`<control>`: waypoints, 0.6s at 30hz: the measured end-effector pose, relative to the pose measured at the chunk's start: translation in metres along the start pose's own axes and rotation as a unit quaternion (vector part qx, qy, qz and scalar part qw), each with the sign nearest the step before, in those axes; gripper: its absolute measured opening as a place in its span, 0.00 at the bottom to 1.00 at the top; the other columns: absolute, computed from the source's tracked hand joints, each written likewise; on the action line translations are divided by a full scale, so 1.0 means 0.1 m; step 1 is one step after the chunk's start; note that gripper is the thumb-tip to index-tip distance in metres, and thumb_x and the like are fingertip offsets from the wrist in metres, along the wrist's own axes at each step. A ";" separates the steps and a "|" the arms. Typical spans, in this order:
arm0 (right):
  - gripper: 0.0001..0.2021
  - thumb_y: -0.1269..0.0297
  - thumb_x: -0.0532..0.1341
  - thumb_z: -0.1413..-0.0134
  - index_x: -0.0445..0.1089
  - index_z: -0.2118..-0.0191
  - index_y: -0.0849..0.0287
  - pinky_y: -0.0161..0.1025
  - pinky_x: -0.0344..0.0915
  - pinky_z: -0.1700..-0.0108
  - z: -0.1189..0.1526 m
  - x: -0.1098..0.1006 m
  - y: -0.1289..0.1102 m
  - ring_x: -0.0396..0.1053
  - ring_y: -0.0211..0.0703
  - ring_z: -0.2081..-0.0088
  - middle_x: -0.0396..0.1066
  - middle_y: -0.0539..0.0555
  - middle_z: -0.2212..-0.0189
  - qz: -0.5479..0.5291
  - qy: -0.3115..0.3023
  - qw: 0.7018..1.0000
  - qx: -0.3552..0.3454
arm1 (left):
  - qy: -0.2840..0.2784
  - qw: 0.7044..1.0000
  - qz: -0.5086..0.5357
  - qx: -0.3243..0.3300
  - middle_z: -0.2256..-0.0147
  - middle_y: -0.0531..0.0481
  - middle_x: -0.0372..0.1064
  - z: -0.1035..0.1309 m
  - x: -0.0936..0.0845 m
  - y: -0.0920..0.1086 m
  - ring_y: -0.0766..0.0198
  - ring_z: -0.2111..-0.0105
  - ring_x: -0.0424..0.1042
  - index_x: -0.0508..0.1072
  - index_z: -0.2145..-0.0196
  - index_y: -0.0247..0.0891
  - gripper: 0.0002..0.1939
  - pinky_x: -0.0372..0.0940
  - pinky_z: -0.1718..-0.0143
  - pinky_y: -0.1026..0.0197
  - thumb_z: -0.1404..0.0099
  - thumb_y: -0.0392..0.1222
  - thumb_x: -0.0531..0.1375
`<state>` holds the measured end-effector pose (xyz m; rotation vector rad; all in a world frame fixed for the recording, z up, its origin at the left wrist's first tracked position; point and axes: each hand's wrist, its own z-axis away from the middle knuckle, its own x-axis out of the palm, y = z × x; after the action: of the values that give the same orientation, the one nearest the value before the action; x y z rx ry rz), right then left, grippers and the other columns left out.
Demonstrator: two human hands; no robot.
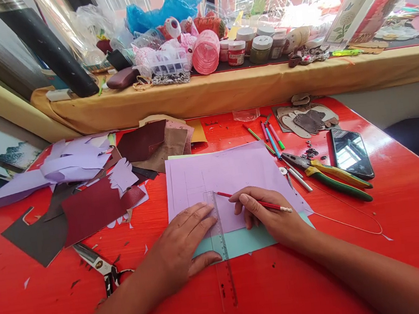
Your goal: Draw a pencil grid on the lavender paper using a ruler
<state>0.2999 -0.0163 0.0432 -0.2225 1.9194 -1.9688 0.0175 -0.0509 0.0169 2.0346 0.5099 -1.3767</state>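
A clear plastic ruler [224,271] lies lengthwise across purple paper [241,168] and overhangs its near edge. My left hand [183,243] presses flat on the ruler, fingers stretched out and thumb apart. In my right hand [266,208] is a red pencil [275,206], gripped between thumb and fingers. Its tip meets the paper by the ruler's far end. Thin pencil lines show on the purple sheet's left half. Below that sheet, a light blue-green sheet [242,241] sticks out toward me.
Scissors [103,265], leather scraps [94,205] and purple paper offcuts [73,160] lie at left. Pliers [328,176], a phone [352,153], coloured pens [273,139] and leather cut-outs [307,119] are at right. Paint jars [236,53] line the windowsill behind the red table [285,289].
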 end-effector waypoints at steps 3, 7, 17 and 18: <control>0.17 0.52 0.57 0.21 0.79 0.54 0.58 0.38 0.66 0.68 -0.02 0.00 -0.01 0.72 0.39 0.72 0.77 0.52 0.65 0.007 -0.001 1.000 0.002 | 0.000 1.000 0.000 0.001 0.29 0.38 0.66 0.00 0.01 0.00 0.48 0.28 0.65 0.67 0.31 0.37 0.30 0.67 0.30 0.44 0.18 0.61 0.56; 0.18 0.51 0.57 0.22 0.79 0.55 0.58 0.38 0.66 0.68 -0.02 0.00 -0.02 0.72 0.39 0.73 0.77 0.52 0.66 0.014 -0.002 1.000 0.005 | 0.002 1.000 0.013 -0.004 0.29 0.37 0.66 0.01 0.02 0.00 0.47 0.28 0.65 0.66 0.30 0.38 0.31 0.66 0.29 0.43 0.19 0.60 0.59; 0.20 0.48 0.57 0.22 0.79 0.56 0.57 0.39 0.66 0.69 -0.01 0.02 -0.04 0.72 0.39 0.73 0.77 0.53 0.67 0.018 0.000 1.000 0.006 | 0.006 1.000 0.028 -0.001 0.29 0.37 0.67 0.00 0.01 0.00 0.45 0.29 0.66 0.66 0.29 0.39 0.30 0.67 0.29 0.42 0.20 0.57 0.61; 0.20 0.48 0.57 0.22 0.79 0.56 0.57 0.39 0.66 0.69 -0.02 0.02 -0.04 0.72 0.39 0.73 0.77 0.53 0.67 0.017 0.000 1.000 0.006 | 0.006 1.000 0.027 -0.001 0.29 0.37 0.67 -0.01 0.00 0.00 0.46 0.29 0.66 0.65 0.29 0.39 0.30 0.67 0.29 0.42 0.20 0.57 0.61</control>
<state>0.2969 -0.0153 0.0464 -0.1855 1.8989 -1.9583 0.0177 -0.0502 0.0168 2.0412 0.4579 -1.3337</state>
